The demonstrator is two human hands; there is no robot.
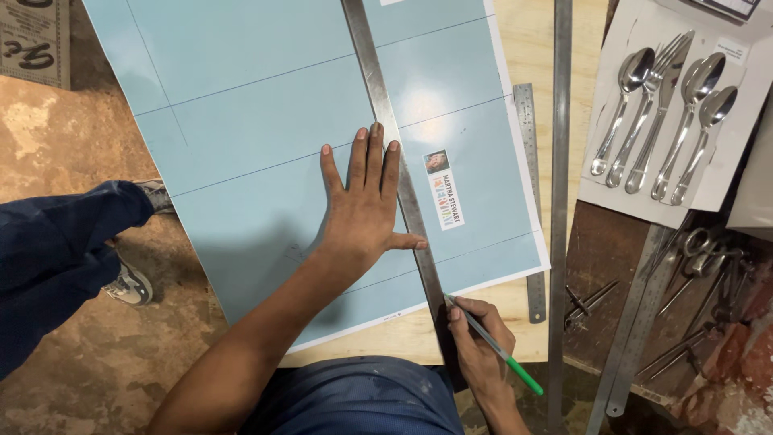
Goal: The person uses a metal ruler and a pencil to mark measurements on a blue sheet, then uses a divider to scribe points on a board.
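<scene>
1. The left hand (362,205) lies flat at the centre of the frame, fingers spread and pointing toward the top edge, palm pressed on a pale blue sheet (266,145). Its thumb and the side of its index finger touch a long steel ruler (394,161).

2. The steel ruler's long axis runs from the top centre of the frame down and slightly rightward to the lower centre. It crosses the whole sheet, passing over several faint pencil lines drawn across it.

3. The right hand (479,354) sits at the lower centre-right, fingers closed in a pinch on a pencil (493,346) with a green end. The pencil tip meets the ruler's right edge at its lower end, just past the sheet's near border.

4. The ruler thus lies between the two hands: the left hand on its left side, midway along, and the right hand at its lower tip. From the pencil tip, the ruler's edge stretches up toward the top of the frame.

5. The sheet rests on a light wooden counter (515,48). A shorter steel rule (529,193) and a long metal straightedge (560,185) lie to the right, roughly parallel and well apart from the hands.

6. At the upper right, spoons and forks (660,113) are mounted on a white card.
</scene>
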